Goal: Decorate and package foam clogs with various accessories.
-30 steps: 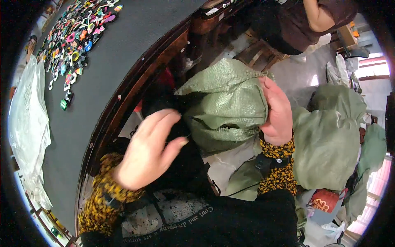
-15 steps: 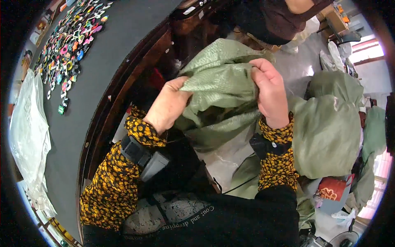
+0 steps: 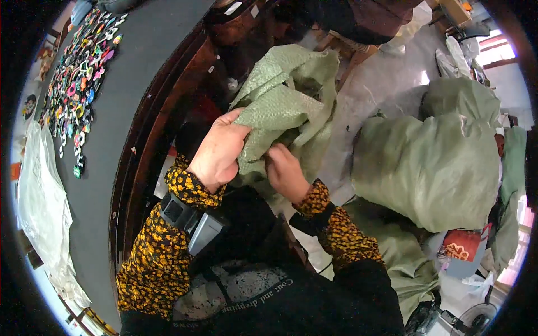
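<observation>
A pale green woven sack [image 3: 274, 103] hangs bunched in front of me, its mouth gaping and its top edge folded over. My left hand [image 3: 217, 150] is closed on the left side of the sack's rim, thumb on top. Lower down, my right hand [image 3: 287, 172] is closed at the near side of the sack, close to my left hand. Its fingertips are partly hidden in the folds, and they seem to pinch the fabric. What is inside the sack cannot be made out.
On my left stands a dark-topped table [image 3: 120, 101] with a wooden edge. A heap of small colourful charms [image 3: 75, 84] and a clear plastic sheet [image 3: 45, 207] lie on it. Full green sacks [image 3: 426, 168] stand at my right, near a red bag [image 3: 462, 245]. A person [image 3: 375, 19] is beyond.
My right hand has let go of the sack's far right edge and moved down and left, toward my left hand. The sack's mouth has loosened and shifted slightly left.
</observation>
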A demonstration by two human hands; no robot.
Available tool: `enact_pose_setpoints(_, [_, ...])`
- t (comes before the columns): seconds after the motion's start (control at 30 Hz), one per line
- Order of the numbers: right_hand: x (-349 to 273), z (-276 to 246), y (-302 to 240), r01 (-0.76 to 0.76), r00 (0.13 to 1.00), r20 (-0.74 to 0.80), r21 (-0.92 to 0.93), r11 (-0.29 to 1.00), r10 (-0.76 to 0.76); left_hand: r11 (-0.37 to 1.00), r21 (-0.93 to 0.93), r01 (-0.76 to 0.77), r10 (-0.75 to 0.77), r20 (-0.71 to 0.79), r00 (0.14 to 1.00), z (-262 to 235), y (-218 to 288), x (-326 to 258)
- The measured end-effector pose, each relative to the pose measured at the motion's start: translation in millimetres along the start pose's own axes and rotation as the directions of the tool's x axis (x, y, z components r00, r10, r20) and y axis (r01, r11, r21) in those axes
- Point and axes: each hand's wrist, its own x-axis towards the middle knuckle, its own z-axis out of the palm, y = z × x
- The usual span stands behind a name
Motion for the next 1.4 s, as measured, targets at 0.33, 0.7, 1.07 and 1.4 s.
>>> enact_pose_setpoints(0.33, [-95.2, 12.9, 107.9, 0.162, 0.838, 0.536, -0.42, 0.893, 0.1, 0.97, -0.236, 0.055, -0.065, -0.034, 0.997, 0.9, 4.0, -1.2])
enact_pose_setpoints(0.7, [-144.4, -3.7, 102.1, -0.143, 0.867, 0.388, -0.404, 0.904, 0.311, 0.929, -0.309, 0.205, -0.175, 0.121, 0.977, 36.6, 8.8, -12.4])
enact_pose_setpoints(1.07, [53.3, 67.9, 97.6, 0.118, 0.948, 0.312, -0.157, 0.98, -0.064, 0.968, 0.002, 0.249, -0.221, 0.471, 0.854, 93.0, 37.1, -98.3])
enact_pose_setpoints(1.4, [123.9, 96.9, 59.9, 0.215, 0.933, 0.295, -0.002, 0.977, -0.205, 0.97, 0.014, 0.242, -0.225, 0.43, 0.874, 103.4, 55.0, -150.7])
